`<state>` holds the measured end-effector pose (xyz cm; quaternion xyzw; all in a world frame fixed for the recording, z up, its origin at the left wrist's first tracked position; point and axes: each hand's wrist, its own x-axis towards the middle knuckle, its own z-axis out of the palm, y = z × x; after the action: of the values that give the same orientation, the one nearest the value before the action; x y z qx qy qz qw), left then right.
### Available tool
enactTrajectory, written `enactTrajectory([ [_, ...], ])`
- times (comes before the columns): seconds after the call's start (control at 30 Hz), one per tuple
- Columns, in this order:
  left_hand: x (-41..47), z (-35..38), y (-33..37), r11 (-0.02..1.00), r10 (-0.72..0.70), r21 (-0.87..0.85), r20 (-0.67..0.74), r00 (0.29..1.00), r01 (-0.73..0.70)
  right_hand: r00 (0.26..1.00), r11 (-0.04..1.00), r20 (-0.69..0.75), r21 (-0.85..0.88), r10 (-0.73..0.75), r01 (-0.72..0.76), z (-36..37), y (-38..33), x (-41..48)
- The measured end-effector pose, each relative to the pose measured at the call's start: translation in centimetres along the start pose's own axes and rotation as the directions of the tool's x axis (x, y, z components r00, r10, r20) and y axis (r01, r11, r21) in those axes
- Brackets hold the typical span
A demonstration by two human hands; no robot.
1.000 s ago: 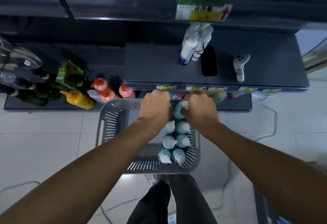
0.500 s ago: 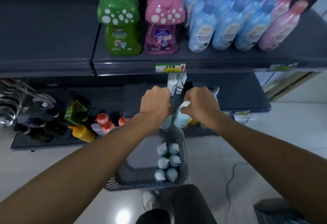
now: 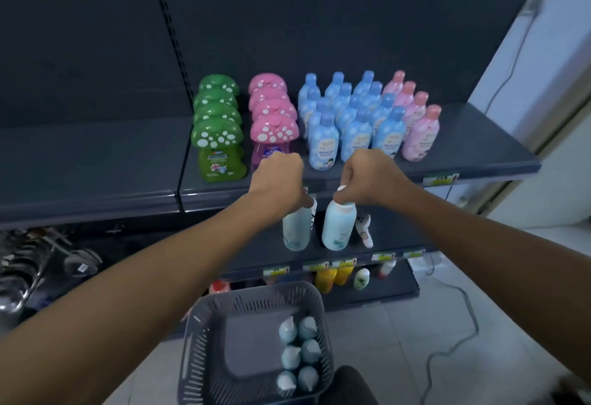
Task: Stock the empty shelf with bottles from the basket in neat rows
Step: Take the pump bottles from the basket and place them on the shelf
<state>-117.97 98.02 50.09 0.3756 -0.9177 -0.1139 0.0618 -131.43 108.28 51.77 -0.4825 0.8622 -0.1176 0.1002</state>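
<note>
Faces dark grey shelving with a dark back panel, a pale wall (image 3: 556, 53) at right and a light tiled floor (image 3: 399, 334) below, crossed by a trailing cable (image 3: 472, 324). Grips one pale blue bottle (image 3: 295, 228) by its top in the curled left hand (image 3: 278, 177) and pinches the white cap of a second bottle (image 3: 338, 228) in the right hand (image 3: 367, 177). Both upright, side by side over the middle shelf (image 3: 256, 254), bases near its front edge; cannot tell whether resting on it. Just right of them, a small white gadget (image 3: 364, 228). Below, a grey basket (image 3: 204, 340) on the floor, six more bottles (image 3: 299, 356) in two rows along its right wall. Above, the upper shelf (image 3: 96, 164) with green bottles (image 3: 217, 139), pink ones and blue ones in rows, and a wide dark stretch to their left.
</note>
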Motion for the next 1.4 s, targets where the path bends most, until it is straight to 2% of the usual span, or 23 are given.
enactTrajectory([
  [0.33, 1.4, -5.5, 4.1, 0.997, 0.079, 0.028, -0.083, 0.993, -0.077, 0.993, 0.997, -0.093, 0.042, 0.075, -0.071, -7.7, 0.9, -1.5],
  [0.57, 2.4, -7.5, 8.1, 0.993, 0.115, 0.035, -0.121, 0.986, -0.112, 0.985, 0.996, -0.156, -0.019, 0.081, -0.085, -12.2, 2.5, -3.0],
  [0.7, 3.4, -7.9, 10.3, 0.982, 0.172, 0.102, -0.161, 0.972, -0.157, 0.981, 0.993, -0.161, -0.031, 0.104, -0.111, -14.3, 4.0, -3.5],
  [0.93, 5.2, -7.6, 14.1, 0.979, 0.204, 0.062, -0.157, 0.966, -0.196, 0.979, 0.989, -0.155, -0.041, 0.131, -0.139, -17.0, 6.8, -3.8],
  [1.27, 10.0, -6.0, 20.9, 0.972, 0.23, 0.055, -0.034, 0.973, -0.228, 0.995, 0.995, -0.004, -0.008, 0.097, -0.098, -20.2, 14.7, 2.4],
  [1.4, 13.0, -5.5, 24.0, 0.988, 0.155, 0.02, 0.012, 0.988, -0.155, 0.994, 0.996, 0.063, 0.009, 0.085, -0.086, -21.6, 18.1, 5.7],
])
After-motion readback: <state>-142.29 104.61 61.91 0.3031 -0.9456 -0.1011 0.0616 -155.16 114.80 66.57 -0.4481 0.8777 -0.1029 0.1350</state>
